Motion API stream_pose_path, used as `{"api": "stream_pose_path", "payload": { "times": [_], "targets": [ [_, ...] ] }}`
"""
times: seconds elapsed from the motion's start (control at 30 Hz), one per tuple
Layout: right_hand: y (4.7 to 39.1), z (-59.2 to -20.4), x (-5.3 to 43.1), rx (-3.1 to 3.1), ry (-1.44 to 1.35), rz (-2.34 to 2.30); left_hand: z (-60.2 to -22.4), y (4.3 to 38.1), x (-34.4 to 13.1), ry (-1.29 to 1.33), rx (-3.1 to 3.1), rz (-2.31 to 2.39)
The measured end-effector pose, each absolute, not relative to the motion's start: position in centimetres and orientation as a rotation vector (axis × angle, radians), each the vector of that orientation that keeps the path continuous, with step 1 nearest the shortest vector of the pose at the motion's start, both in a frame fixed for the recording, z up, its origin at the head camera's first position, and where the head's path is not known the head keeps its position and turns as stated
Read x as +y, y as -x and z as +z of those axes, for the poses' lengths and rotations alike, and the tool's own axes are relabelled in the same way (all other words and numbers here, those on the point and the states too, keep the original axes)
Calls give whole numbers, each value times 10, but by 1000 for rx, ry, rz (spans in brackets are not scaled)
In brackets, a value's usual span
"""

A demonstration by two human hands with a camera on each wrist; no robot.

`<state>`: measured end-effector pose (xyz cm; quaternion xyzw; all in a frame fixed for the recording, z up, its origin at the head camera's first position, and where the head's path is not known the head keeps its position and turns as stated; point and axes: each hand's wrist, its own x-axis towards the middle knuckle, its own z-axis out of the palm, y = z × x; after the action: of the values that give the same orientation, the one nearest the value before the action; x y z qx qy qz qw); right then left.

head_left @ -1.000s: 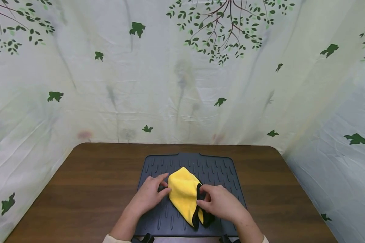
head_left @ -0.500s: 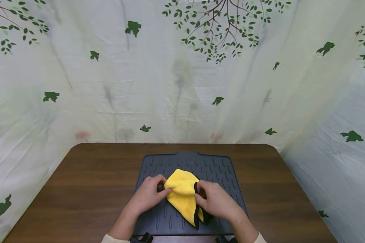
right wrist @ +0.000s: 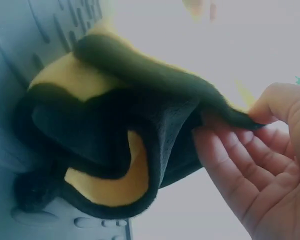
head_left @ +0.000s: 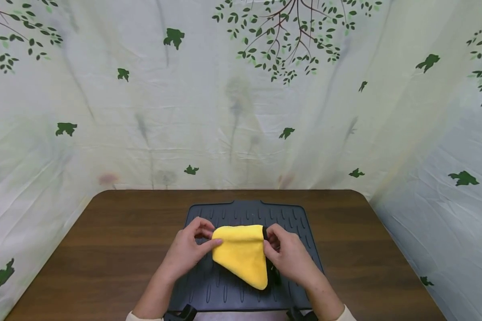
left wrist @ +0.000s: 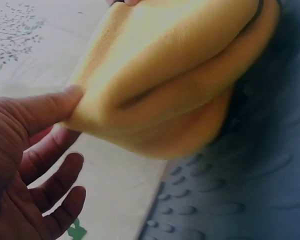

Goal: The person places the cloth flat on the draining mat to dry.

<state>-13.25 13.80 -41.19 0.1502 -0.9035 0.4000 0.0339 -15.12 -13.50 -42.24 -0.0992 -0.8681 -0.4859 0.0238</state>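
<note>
The person's left hand (head_left: 186, 249) pinches the yellow end of a folded cloth (head_left: 241, 249), while the right hand (head_left: 292, 257) pinches its black-trimmed edge; the cloth stretches between the hands over a dark ridged mat (head_left: 218, 299) on the brown table (head_left: 116, 240)

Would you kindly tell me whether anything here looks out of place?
Nothing stands out as spilled or damaged; the yellow cloth is unevenly folded, but the left hand and right hand are pinching its edges.
</note>
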Motion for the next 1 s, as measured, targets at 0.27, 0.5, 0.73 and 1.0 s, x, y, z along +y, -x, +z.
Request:
{"api": "stream_pose_path", "payload": {
  "times": [0.27, 0.5, 0.73, 1.0],
  "targets": [
    [137, -411, 144, -2849, -404, 1152, -423, 151, -134, 357, -2747, -1431],
    [138, -414, 148, -2965, -520, 1127, -438, 155, -131, 326, -2886, -1077],
    [133, -415, 152, -3173, -760, 1180, -447, 154, -129, 464, -2933, -980],
    [128, -423, 147, -3360, -743, 1173, -449, 153, -127, 476, -2892, -997]
  ]
}}
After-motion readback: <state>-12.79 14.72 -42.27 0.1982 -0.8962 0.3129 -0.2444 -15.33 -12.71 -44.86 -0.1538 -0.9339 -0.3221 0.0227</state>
